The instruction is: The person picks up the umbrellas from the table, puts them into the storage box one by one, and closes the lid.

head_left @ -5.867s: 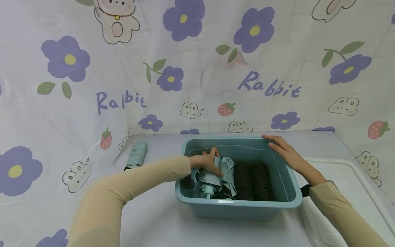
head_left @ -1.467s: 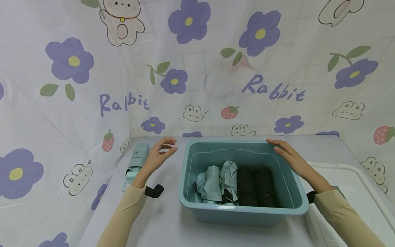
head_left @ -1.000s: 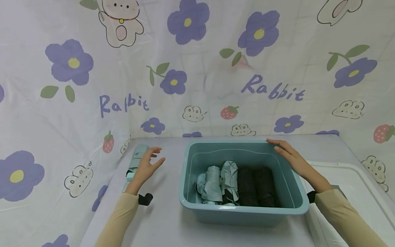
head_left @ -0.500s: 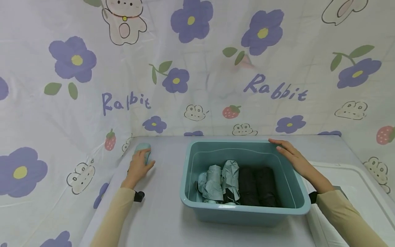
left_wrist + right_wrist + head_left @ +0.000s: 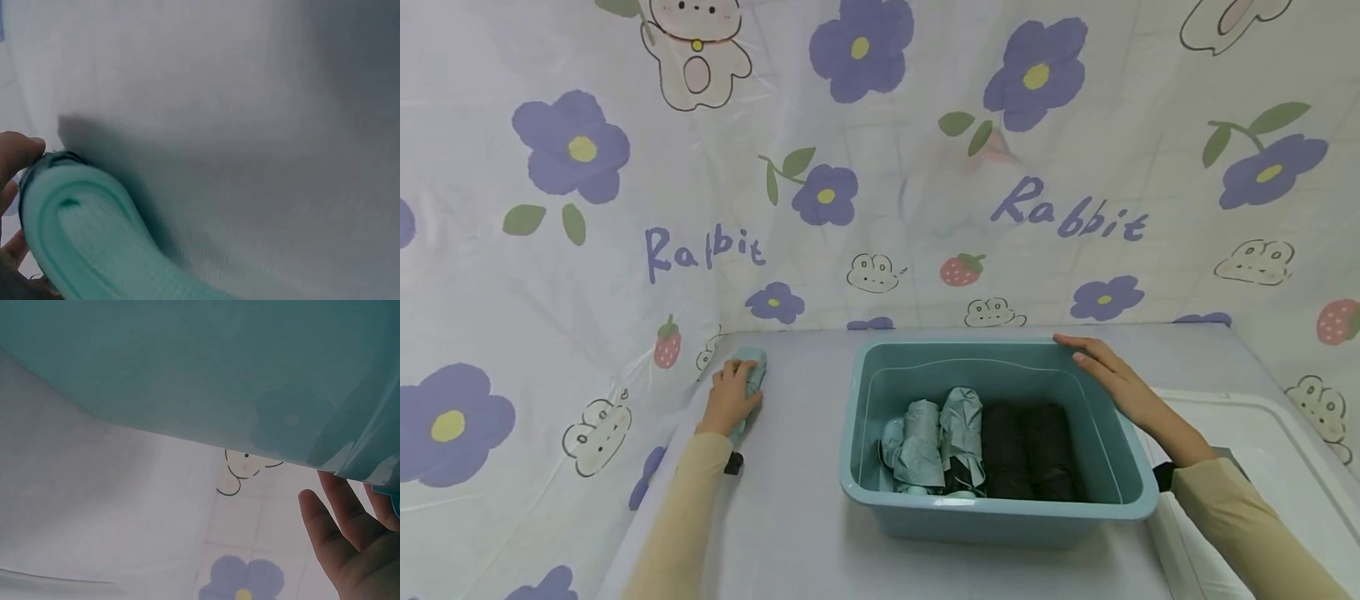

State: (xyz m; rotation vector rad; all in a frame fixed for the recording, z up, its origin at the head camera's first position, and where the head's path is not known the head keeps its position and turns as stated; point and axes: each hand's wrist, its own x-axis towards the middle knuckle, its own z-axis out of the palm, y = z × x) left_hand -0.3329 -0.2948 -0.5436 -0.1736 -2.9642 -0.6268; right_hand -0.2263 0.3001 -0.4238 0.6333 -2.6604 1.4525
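At the far left of the table, my left hand (image 5: 728, 402) grips a folded light-blue umbrella (image 5: 756, 380), fingers curled over its top and thumb along its right side. In the left wrist view the umbrella's mint-green handle (image 5: 94, 231) points toward the camera, with fingertips around its far end. My right hand (image 5: 1120, 390) rests on the back right corner of a blue plastic bin (image 5: 1000, 523), fingers extended along the rim. Inside the bin, light-blue folded umbrellas (image 5: 921, 446) lie side by side at the left, beside two black folded bundles (image 5: 1004, 450).
A white lid (image 5: 1285, 475) lies flat to the right of the bin, partly under my right forearm. Behind the table hangs a patterned sheet (image 5: 902, 233) with flowers and rabbits. White cloth (image 5: 805, 467) covers the tabletop between the left umbrella and the bin.
My left hand has left the umbrellas in the bin, moved left across the table and taken hold of the umbrella lying there. The right hand stays on the bin's rim.
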